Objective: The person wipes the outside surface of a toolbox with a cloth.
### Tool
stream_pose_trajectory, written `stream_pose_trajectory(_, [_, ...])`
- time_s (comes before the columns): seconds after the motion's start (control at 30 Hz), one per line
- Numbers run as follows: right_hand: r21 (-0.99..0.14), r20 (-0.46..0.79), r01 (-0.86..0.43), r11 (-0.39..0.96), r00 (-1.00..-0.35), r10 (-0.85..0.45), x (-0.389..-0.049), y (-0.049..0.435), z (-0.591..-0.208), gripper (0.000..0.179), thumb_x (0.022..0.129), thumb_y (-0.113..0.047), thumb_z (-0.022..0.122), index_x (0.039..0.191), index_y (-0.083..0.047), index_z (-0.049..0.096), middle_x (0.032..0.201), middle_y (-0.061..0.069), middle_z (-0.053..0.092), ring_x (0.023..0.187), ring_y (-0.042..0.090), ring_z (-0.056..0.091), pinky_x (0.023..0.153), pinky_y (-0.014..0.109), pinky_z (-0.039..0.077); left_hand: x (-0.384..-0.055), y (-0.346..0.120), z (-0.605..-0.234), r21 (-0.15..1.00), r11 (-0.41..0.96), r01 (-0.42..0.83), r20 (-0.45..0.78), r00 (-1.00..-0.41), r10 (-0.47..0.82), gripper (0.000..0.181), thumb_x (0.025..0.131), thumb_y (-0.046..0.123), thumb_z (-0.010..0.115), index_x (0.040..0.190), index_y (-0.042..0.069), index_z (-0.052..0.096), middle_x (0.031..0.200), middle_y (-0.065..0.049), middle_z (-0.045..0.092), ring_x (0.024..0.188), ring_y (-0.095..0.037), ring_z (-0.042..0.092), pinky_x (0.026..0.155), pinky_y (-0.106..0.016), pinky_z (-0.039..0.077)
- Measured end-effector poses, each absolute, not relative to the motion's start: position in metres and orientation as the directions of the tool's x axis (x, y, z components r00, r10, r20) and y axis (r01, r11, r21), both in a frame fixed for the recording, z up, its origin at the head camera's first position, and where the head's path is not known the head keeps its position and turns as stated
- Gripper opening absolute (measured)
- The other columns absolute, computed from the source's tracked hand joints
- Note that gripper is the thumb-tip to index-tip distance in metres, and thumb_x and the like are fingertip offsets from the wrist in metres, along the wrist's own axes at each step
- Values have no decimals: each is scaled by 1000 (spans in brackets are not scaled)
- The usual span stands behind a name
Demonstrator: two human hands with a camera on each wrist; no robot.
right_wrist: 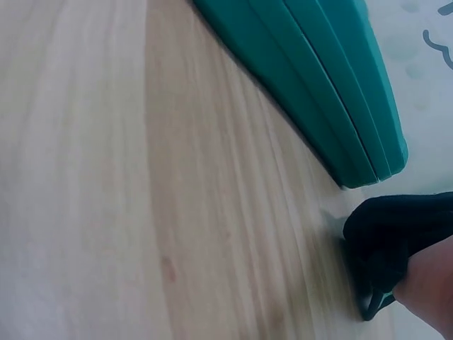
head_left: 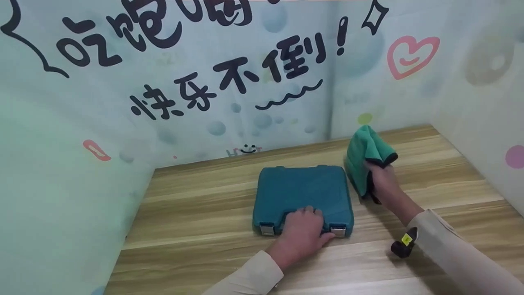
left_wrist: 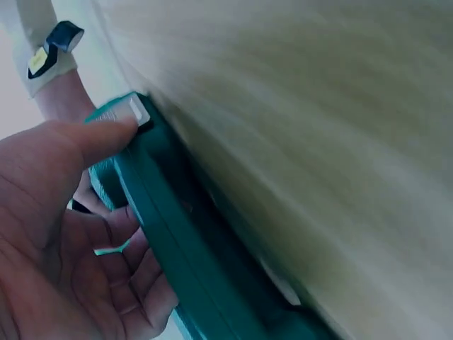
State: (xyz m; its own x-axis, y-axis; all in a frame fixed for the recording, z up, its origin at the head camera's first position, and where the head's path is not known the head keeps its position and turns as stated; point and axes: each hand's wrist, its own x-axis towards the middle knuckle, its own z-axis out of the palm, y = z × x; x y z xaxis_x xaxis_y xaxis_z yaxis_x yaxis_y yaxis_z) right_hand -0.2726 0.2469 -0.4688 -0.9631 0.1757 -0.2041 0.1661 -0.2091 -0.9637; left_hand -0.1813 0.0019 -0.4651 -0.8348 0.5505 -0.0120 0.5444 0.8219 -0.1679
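Note:
A teal plastic carrying case (head_left: 301, 188) lies flat on the wooden table, its two silver latches (head_left: 338, 232) facing the person. My left hand (head_left: 302, 231) grips the case's front edge around the handle recess. In the left wrist view its thumb (left_wrist: 106, 138) lies against one latch (left_wrist: 134, 110), while the other fingers curl over the lid side. To the right of the case, my right hand (head_left: 385, 185) holds a bunched green cloth (head_left: 362, 149) with black edging. In the right wrist view the cloth's dark edge (right_wrist: 386, 223) shows beside the case's corner (right_wrist: 368, 159).
The wood-grain tabletop (head_left: 192, 229) extends around the case. Behind it stands a printed wall covering (head_left: 196, 139) with dark lettering, and side walls border the table left and right. A black wrist camera (head_left: 402, 247) sticks out from the right sleeve (head_left: 454, 250).

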Motion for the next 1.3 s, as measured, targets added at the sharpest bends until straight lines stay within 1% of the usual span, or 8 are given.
stream_pose_trajectory(0.27, [-984,-160,143,-109,-970,180,-271,236,-471,73,104,-32,57,156,3,21,154,14,28,143,28,28,117,45,22,-179,22,-466,-185,875,447,-41,-893,448,66,94,71,52,116,13,71,98,-3,67,84,-18,65,64,-34,55])
stream_pose_trajectory(0.43, [-988,-147,136,-77,-975,165,-271,228,-472,73,104,-33,57,157,3,21,155,16,29,142,30,29,116,46,23,-183,23,-466,-153,882,446,-45,-895,445,61,95,67,55,119,13,70,101,-3,66,86,-18,65,66,-35,55])
stream_pose_trajectory(0.57, [-991,-124,114,-69,-979,160,-273,223,-473,69,104,-29,56,155,5,24,152,16,32,140,29,31,116,44,24,-187,9,-465,-39,857,514,2,-857,515,44,96,57,63,113,17,70,97,0,64,86,-17,65,67,-36,55])
stream_pose_trajectory(0.73, [-992,-111,99,-78,-980,165,-276,221,-475,67,102,-23,56,154,8,26,149,17,34,137,28,34,115,43,26,-193,-17,-464,189,779,598,108,-801,589,31,94,46,72,108,20,63,91,7,52,81,-10,53,63,-28,47])
stream_pose_trajectory(0.9, [-992,-115,107,-63,-982,150,-275,223,-476,68,103,-24,56,154,8,24,150,18,32,140,30,31,116,44,23,-205,-36,-457,227,774,591,172,-807,565,47,93,49,72,130,25,59,115,3,51,101,-16,47,82,-33,47])
stream_pose_trajectory(1.07, [-992,-114,105,-72,-984,134,-274,223,-477,68,104,-24,55,155,6,22,152,16,31,142,29,29,117,44,22,-217,-44,-446,178,841,510,38,-858,512,63,94,47,72,152,34,48,153,-10,38,137,-37,36,108,-59,33])
stream_pose_trajectory(1.2, [-992,-107,97,-81,-986,126,-274,223,-476,68,104,-23,55,157,4,22,154,16,30,142,28,29,117,44,22,-223,-43,-443,155,855,495,-69,-858,509,64,99,42,67,157,40,40,163,-12,27,147,-49,19,110,-69,20])
stream_pose_trajectory(1.3, [-993,-105,97,-63,-985,135,-273,224,-475,69,104,-24,55,157,5,21,155,18,30,142,30,29,117,45,22,-226,-40,-442,145,854,500,-105,-851,515,64,100,43,64,158,42,36,165,-12,23,148,-50,15,109,-71,18])
